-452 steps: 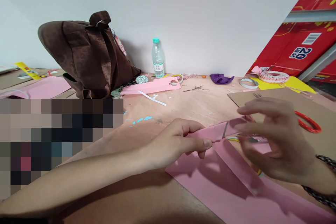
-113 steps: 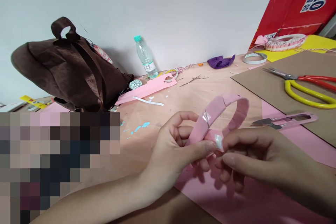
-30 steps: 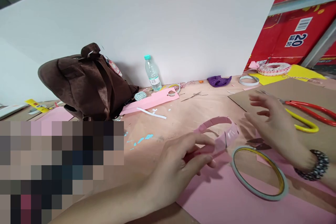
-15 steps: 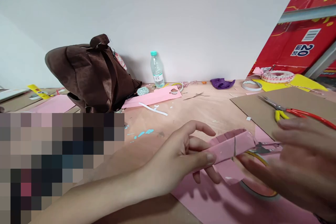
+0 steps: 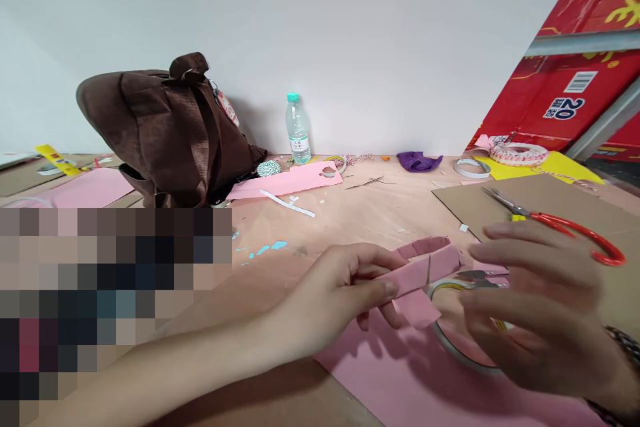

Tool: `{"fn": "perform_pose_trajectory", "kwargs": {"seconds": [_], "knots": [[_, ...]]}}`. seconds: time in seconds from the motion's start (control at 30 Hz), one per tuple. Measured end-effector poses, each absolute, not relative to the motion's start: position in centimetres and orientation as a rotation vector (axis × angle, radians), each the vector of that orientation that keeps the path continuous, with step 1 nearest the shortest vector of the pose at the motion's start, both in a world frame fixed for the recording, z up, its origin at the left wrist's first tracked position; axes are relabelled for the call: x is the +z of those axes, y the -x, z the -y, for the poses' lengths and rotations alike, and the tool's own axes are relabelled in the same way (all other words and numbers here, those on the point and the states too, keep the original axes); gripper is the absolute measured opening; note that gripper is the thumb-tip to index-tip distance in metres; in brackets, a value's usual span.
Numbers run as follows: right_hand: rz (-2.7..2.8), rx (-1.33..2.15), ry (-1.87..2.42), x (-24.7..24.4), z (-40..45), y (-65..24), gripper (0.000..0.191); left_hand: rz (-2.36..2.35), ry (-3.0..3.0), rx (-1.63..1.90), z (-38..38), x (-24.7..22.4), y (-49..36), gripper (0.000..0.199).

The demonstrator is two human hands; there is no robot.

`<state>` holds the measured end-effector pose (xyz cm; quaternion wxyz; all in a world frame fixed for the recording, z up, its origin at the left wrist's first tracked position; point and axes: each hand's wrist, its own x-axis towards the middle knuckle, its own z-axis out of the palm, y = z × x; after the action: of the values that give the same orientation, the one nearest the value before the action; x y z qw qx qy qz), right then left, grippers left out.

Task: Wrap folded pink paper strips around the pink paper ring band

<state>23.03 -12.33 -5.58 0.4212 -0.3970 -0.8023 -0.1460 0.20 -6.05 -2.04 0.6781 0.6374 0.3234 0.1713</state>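
Observation:
My left hand holds a pink paper strip, pinched between thumb and fingers. The strip bends round into a loop, with a dark slit across its front band and a flap hanging below. To its right, my right hand is raised with the fingers apart, slightly blurred, and nothing shows in its grasp. Behind those fingers, the metal blades of a small pair of snips show; their handles are hidden. Below lies a roll of tape, partly covered by my right hand, on a pink paper sheet.
Red-handled scissors lie on brown cardboard at the right. Farther back are a water bottle, a brown backpack, purple cloth, a white tape ring and pink paper. Red boxes stand at the right.
My right hand has lifted slightly and its fingers show more clearly. The pink strip in my left hand has shifted a little left. The whole view has moved slightly.

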Motion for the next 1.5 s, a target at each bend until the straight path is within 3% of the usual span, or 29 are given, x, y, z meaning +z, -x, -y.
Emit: {"fn": "perform_pose_trajectory", "kwargs": {"seconds": [0.2,0.5,0.73,0.9,1.03,1.17,1.33,1.5], "knots": [[2.228,-0.514,0.762,-5.8,11.4,-22.5,0.035,-0.642,-1.412,0.291,6.5,-1.5,-0.4,0.022],[1.99,-0.064,0.98,-5.2,12.7,-20.6,0.018,-0.743,-1.693,0.327,8.2,-2.6,-0.4,0.028],[1.868,0.117,1.066,-5.8,12.7,-20.1,0.017,-0.721,-1.895,0.487,8.5,-2.8,-0.5,0.025],[1.64,0.32,1.145,-6.1,12.6,-19.1,0.059,-0.697,-1.829,0.514,8.6,-3.0,-0.8,0.024],[1.538,0.451,1.169,-6.1,12.5,-18.8,0.051,-0.71,-1.776,0.568,8.8,-3.0,-0.6,0.025],[1.438,0.346,1.24,-6.7,11.1,-21.1,0.029,-0.795,-1.934,0.627,8.3,-3.3,-0.1,0.019],[1.906,-0.178,0.977,-7.0,9.3,-23.7,0.05,-0.649,-2.53,0.72,5.8,-3.9,0.2,0.007],[2.261,-0.787,0.797,-7.8,10.0,-23.6,0.02,-0.339,-2.9,0.744,3.5,-5.4,0.4,0.026]]}}
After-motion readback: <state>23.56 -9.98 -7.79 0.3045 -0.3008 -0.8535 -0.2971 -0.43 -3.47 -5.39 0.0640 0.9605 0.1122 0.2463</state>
